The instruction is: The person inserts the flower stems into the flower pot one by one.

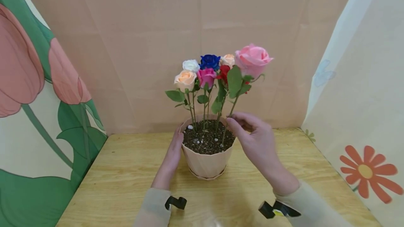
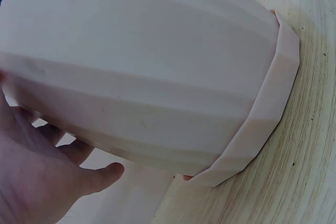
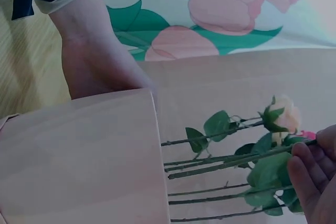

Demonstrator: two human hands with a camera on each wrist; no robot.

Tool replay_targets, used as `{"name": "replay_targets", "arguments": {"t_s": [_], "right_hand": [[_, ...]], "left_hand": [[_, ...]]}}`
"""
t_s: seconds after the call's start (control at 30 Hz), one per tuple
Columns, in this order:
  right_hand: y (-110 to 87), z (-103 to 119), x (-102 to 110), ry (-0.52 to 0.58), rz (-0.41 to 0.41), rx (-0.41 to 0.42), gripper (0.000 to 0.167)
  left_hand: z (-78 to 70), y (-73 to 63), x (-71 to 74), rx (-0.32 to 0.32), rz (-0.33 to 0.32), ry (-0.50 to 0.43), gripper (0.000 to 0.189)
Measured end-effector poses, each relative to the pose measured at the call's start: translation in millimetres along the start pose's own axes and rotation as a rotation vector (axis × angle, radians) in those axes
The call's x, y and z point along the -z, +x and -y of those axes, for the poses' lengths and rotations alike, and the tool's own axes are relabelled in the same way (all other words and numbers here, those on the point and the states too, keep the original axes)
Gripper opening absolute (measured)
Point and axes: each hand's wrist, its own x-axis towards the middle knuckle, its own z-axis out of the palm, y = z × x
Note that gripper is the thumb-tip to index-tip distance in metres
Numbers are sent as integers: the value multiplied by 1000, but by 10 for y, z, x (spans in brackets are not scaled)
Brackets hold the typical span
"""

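My right hand [image 1: 260,143] pinches the green stem of a large pink rose [image 1: 252,60] between thumb and fingers. The stem's lower end meets the dark soil [image 1: 205,146] near the pot's right side; how deep it goes I cannot tell. On the opposite side, my left hand [image 1: 173,150] rests along the wall of the pale pink flowerpot [image 1: 206,165], its fingers extended and partly hidden behind it. Other roses stand upright in the soil: a white [image 1: 190,65], a blue [image 1: 209,61], a magenta [image 1: 206,77], a red [image 1: 223,73] and two peach ones, one at front left [image 1: 185,80].
The pot stands in a matching saucer [image 1: 206,177] on a wood-grain table [image 1: 126,171]. Behind it hangs a plain pinkish-brown backdrop [image 1: 142,45]. Panels printed with tulips [image 1: 66,76] and an orange flower [image 1: 365,171] flank the table.
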Motion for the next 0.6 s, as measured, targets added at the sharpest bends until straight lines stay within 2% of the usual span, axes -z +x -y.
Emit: {"name": "replay_targets", "arguments": {"t_s": [0.23,0.47,0.6], "right_hand": [[63,-107,-228,10,-21,56,6],[37,-288,-390,-1,22,45,11],[12,-362,-446,-50,28,35,11]], "left_hand": [[3,3,-2,-2,4,14,63],[13,22,-4,-1,9,0,62],[-9,14,-3,5,2,-3,62]]}}
